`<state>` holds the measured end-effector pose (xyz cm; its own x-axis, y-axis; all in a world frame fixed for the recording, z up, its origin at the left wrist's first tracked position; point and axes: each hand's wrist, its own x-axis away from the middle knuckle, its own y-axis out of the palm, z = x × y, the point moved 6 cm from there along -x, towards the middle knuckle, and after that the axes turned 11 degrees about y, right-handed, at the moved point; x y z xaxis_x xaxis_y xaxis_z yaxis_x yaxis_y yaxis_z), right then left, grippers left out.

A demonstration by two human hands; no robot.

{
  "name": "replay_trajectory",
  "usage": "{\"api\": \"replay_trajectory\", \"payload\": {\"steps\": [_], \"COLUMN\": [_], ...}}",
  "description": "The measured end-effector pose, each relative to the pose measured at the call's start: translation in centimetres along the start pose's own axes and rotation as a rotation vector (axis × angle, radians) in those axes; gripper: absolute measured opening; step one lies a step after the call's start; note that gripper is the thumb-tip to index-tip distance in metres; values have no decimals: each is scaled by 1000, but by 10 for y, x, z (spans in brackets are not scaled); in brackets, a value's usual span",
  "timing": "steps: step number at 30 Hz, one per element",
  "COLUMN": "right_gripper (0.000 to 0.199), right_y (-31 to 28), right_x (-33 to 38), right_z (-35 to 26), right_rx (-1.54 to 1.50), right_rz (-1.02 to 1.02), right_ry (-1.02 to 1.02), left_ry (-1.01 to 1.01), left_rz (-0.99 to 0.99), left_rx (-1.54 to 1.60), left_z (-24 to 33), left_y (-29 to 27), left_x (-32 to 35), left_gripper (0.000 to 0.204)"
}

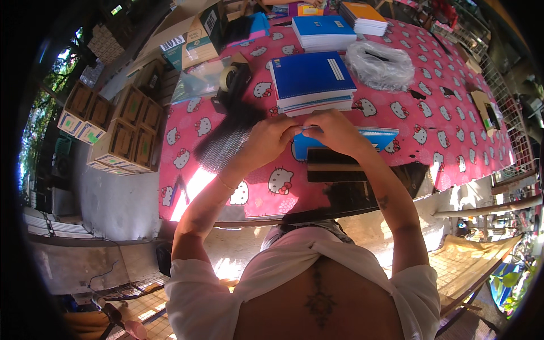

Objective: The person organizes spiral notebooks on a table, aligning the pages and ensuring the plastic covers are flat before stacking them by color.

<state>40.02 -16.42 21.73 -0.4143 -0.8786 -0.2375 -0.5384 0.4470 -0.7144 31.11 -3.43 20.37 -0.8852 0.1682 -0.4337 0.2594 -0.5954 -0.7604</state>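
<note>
My left hand [272,136] and my right hand [333,129] meet fingertip to fingertip over the near middle of the table. Both are closed in a pinch; whatever small thing lies between the fingers is too small to name. Under and beside my right hand lies a light blue notebook [377,136], partly covered by the hand and wrist. Nearer to me, a dark flat piece with a brown stripe [335,166] rests against it. Just beyond my hands stands a stack of dark blue notebooks [313,76]. Black mesh netting [226,139] spreads beside my left wrist.
The pink patterned cloth [419,136] covers the table. Behind are a tape dispenser [231,82], a cardboard box [195,42], more blue notebooks [323,33], orange-topped notebooks [364,17] and crumpled clear plastic [379,67]. Stacked cartons [122,136] stand left of the table.
</note>
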Motion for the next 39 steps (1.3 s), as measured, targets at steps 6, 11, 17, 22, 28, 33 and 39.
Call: {"api": "replay_trajectory", "payload": {"steps": [6,11,17,22,28,33,39], "right_gripper": [16,16,16,20,23,23,25], "right_y": [1,2,4,-1,1,5,-5], "right_x": [3,3,4,-1,-5,-10,13], "right_z": [4,10,7,8,-3,4,-4], "right_rx": [61,102,134,77,-16,-17,19], "right_rz": [17,50,78,-9,35,-37,101], "right_ry": [46,60,52,62,64,124,53], "left_ry": [-104,66,148,34,-43,50,61], "left_rz": [-37,155,147,78,43,108,129], "left_rx": [-80,-34,-158,39,229,144,21], "left_z": [-5,8,9,-3,-18,-8,-2], "left_y": [1,-4,-1,-9,-12,-20,-19], "left_x": [-1,-6,-2,2,7,4,2], "left_gripper": [14,17,26,28,21,14,15]}}
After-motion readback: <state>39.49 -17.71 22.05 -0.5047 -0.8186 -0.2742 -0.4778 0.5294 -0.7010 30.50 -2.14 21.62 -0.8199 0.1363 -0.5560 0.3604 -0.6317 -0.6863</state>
